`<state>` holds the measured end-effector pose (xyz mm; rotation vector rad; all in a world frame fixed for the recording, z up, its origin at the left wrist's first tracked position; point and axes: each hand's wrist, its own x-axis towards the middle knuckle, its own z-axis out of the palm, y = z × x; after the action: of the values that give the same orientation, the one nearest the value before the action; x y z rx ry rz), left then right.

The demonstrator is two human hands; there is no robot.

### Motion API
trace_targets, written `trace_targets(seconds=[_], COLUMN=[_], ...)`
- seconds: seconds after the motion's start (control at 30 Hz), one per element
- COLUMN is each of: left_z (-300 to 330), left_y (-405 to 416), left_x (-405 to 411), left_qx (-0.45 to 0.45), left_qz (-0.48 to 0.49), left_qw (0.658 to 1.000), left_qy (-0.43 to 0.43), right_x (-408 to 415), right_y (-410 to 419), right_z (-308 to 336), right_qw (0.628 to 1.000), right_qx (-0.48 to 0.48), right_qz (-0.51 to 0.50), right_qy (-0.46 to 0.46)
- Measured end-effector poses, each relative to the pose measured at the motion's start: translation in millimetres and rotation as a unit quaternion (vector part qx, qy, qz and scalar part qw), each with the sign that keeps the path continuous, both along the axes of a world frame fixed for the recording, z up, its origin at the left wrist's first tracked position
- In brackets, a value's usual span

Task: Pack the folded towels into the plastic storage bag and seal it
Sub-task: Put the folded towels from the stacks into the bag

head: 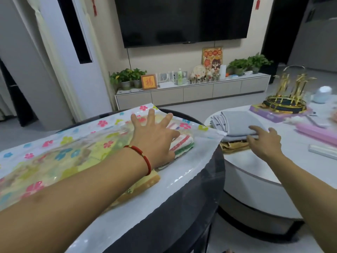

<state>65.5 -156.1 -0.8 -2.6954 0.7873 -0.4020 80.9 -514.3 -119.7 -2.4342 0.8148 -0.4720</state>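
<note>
A clear plastic storage bag [60,143] printed with coloured flowers lies flat on a dark round table [191,198]. Inside it I see a striped red, white and green towel [184,145] and a yellow towel [145,181] under the film. My left hand [155,136], a red cord on its wrist, rests flat on the bag with fingers spread, over the striped towel. To the right, a folded grey towel [235,123] sits on a brown patterned towel [233,146] on a white table [255,167]. My right hand [264,141] lies on the grey towel's near edge, fingers curled on it.
The white table also holds a gold wire rack [288,95] on a purple box [269,114], a pink case [317,133] and a white remote [322,150]. A TV and a low cabinet with plants stand behind. A gap of floor separates the two tables.
</note>
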Motion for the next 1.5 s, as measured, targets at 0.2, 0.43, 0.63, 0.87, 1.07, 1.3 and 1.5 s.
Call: trace_targets(seconds=[0.2,0.43,0.63,0.87,1.07,1.3,1.5], left_z=[-7,-7,-3,4,-4,-4,17], left_y=[-19,-16,-11,2,23,83,140], left_x=[17,18,9,-2,-16,-44,-71], left_qx=[0.006,0.011,0.016,0.016,0.025,0.063,0.056], left_qz=[-0.006,-0.017,0.000,0.022,0.034,0.070,0.137], left_qw=[1.000,0.999,1.000,0.999,0.999,0.995,0.989], left_qy=[-0.010,-0.037,-0.025,-0.020,-0.022,-0.033,-0.029], right_x=[42,54,48,10,-19,-70,-144], right_y=[-34,-42,-34,-23,-30,-16,24], right_z=[0,12,16,13,-4,35,91], right_qw=[0.995,0.976,0.964,0.907,0.818,0.827,0.846], right_qx=[0.087,0.181,0.239,0.293,0.518,0.491,0.444], right_qz=[-0.027,-0.079,-0.042,-0.159,-0.054,0.129,0.257], right_qy=[-0.043,-0.094,-0.110,-0.255,-0.245,-0.240,-0.148])
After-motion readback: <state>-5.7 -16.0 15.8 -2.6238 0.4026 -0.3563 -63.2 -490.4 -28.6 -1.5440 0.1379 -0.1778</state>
